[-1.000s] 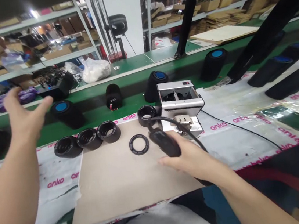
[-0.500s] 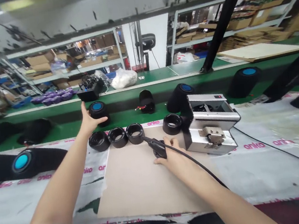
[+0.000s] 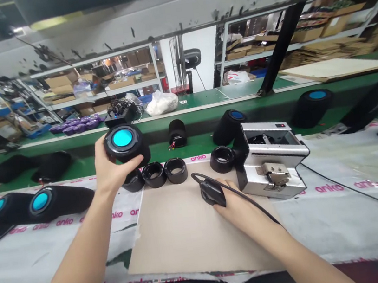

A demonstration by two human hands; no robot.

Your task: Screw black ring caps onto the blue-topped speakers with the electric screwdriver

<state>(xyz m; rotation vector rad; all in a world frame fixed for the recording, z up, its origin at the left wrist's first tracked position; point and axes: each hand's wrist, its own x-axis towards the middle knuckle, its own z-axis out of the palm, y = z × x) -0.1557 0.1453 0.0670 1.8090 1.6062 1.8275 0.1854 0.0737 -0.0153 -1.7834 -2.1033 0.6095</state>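
Now our left hand [image 3: 115, 166] grips a black cylindrical speaker [image 3: 124, 143] with a blue top, its fingers [image 3: 98, 156] and thumb spread around the base, just above a row of black rings [image 3: 154, 174]. Our right hand [image 3: 235, 207] closes on a black corded handpiece [image 3: 213, 193], the fingers [image 3: 228, 183] curled over it, partly hidden. That hand rests on a cardboard sheet [image 3: 184, 236] on the counter [image 3: 360, 211], just beside a silver machine [image 3: 272, 167].
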